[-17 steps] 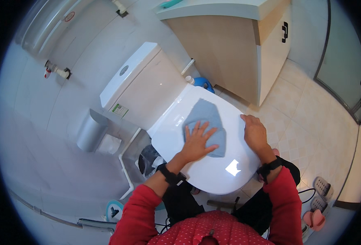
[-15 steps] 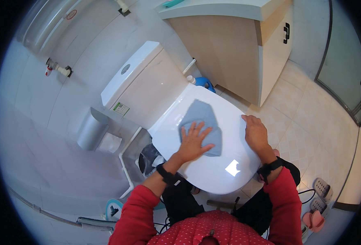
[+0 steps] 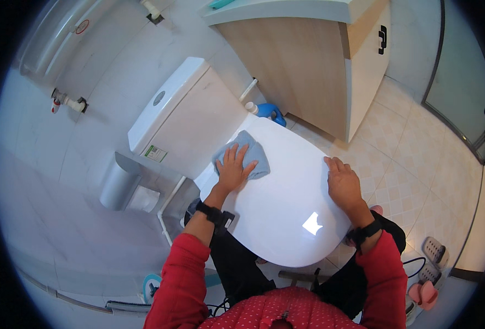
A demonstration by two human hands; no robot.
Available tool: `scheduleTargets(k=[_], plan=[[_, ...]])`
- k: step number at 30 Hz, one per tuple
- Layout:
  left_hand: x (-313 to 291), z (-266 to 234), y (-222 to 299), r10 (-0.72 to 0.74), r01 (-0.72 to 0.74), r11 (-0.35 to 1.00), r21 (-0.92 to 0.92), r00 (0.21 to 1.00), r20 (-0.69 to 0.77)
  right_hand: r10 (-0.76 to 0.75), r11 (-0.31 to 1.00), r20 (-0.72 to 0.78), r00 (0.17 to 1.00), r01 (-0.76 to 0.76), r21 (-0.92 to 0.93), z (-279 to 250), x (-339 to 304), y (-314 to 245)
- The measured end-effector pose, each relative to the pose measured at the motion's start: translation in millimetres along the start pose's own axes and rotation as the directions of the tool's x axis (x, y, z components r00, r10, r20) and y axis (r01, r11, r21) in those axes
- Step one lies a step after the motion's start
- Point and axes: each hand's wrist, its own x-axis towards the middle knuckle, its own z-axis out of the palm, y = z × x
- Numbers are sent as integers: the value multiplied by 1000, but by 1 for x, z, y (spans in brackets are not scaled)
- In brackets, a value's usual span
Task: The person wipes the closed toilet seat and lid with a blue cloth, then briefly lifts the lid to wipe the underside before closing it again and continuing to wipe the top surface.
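Note:
A white toilet lid (image 3: 283, 214) lies closed in front of me. My left hand (image 3: 232, 170) presses flat on a blue-grey cloth (image 3: 258, 156), its fingers spread. The cloth is bunched on the lid close to the hinge end, below the white cistern (image 3: 190, 112). At the lid's right edge, my right hand (image 3: 342, 182) rests with fingers curled over the rim; its thumb is hidden.
A silver bin-like canister (image 3: 119, 182) stands left of the toilet, beside a white pipe (image 3: 168, 211). Behind the seat is a blue bottle (image 3: 269, 111), next to a wooden cabinet (image 3: 292, 71). Slippers (image 3: 423, 295) lie on the floor at lower right.
My left hand has slid the cloth left and back across the lid, toward the cistern, and the cloth is more bunched. My right hand has stayed at the lid's right edge.

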Motion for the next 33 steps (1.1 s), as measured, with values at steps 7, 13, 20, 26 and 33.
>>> scheduleTargets(k=[7, 13, 20, 26, 33], plan=[[78, 13, 26, -20, 20, 998, -53, 1000, 11, -16, 1000, -53, 998, 16, 3, 4, 1, 2], [103, 18, 35, -61, 61, 997, -37, 998, 16, -7, 1000, -5, 1000, 8, 16, 0, 4, -2], [66, 10, 31, -33, 34, 998, -44, 999, 19, 9, 1000, 45, 999, -10, 14, -3, 4, -2], [4, -3, 16, -33, 35, 998, -46, 998, 44, 6, 1000, 40, 999, -7, 10, -3, 1, -4], [-75, -14, 7, -15, 18, 999, -46, 998, 66, -14, 1000, 10, 1000, 14, 10, 0, -6, -1]])
